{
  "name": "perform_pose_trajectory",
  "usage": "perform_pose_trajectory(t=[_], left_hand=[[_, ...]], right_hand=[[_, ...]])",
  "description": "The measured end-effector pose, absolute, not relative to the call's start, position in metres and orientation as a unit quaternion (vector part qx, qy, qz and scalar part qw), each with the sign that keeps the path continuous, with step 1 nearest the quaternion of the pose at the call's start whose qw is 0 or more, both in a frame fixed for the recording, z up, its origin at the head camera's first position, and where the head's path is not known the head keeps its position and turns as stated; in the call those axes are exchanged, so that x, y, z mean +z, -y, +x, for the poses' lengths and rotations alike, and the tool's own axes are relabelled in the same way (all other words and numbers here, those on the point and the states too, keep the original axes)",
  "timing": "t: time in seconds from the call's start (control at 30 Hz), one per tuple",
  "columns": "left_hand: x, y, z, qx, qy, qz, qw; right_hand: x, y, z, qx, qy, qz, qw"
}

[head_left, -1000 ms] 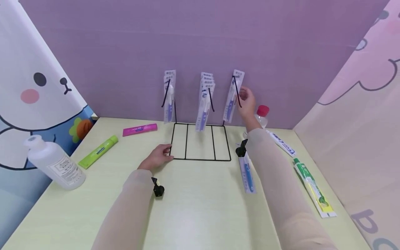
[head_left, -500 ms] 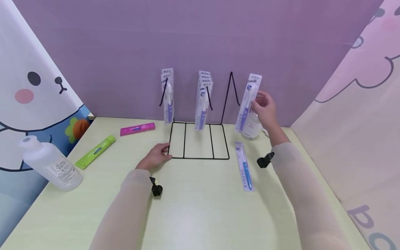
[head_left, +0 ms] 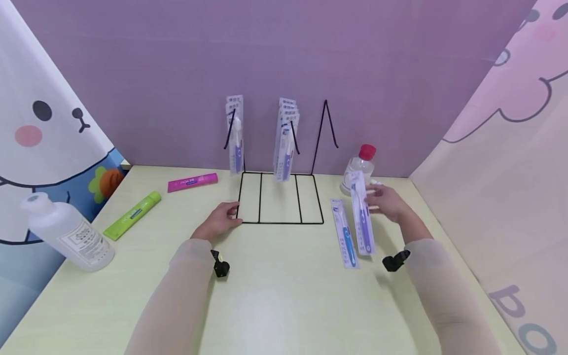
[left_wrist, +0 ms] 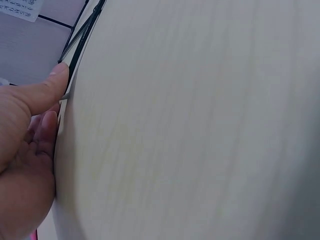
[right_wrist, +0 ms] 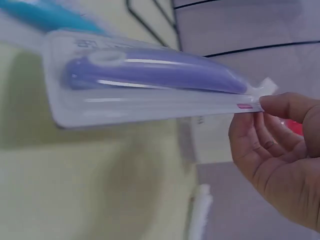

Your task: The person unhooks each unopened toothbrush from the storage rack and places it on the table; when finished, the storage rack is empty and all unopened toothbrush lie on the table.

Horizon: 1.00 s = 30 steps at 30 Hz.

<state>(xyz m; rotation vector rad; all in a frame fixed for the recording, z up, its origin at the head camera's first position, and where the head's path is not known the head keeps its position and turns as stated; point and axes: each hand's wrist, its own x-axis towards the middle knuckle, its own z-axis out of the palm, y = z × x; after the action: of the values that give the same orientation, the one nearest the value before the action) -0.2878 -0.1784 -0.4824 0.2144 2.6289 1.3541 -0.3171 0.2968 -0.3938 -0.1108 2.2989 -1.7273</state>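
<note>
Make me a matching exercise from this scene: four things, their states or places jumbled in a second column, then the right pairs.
1. left hand
2. right hand
3. blue toothbrush
4. clear bottle

A. lying flat on the table
B. topped with a red cap
C. holding a packaged purple toothbrush
D. gripping the edge of the wire rack

Right pairs: 1-D; 2-C; 3-A; 4-B

Behind a pale wood-grain tabletop, a plain purple backdrop. At left, a panel printed with a white cartoon animal; at right, a pink-and-cream cartoon-print sheet. Soft glare across the tabletop's near part.
</note>
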Motion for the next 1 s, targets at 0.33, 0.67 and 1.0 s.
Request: perform_pose_trajectory(t=[0.33,0.67,1.0], left_hand=[[-0.482,0.18,-0.288,0.46,-0.881,0.066,0.089],[-0.48,0.177,-0.285,0.458,-0.883,0.058,0.089],[-0.482,0.177,-0.287,0.454,-0.885,0.057,0.087]], right_hand=[[-0.44,-0.312,-0.318,-0.556,-0.792,0.048,0.25],[-0.445,-0.307,-0.317,-0.477,-0.846,0.067,0.228],[-0.397,-0.247,-0.319,-0.405,-0.905,-0.029,0.124]])
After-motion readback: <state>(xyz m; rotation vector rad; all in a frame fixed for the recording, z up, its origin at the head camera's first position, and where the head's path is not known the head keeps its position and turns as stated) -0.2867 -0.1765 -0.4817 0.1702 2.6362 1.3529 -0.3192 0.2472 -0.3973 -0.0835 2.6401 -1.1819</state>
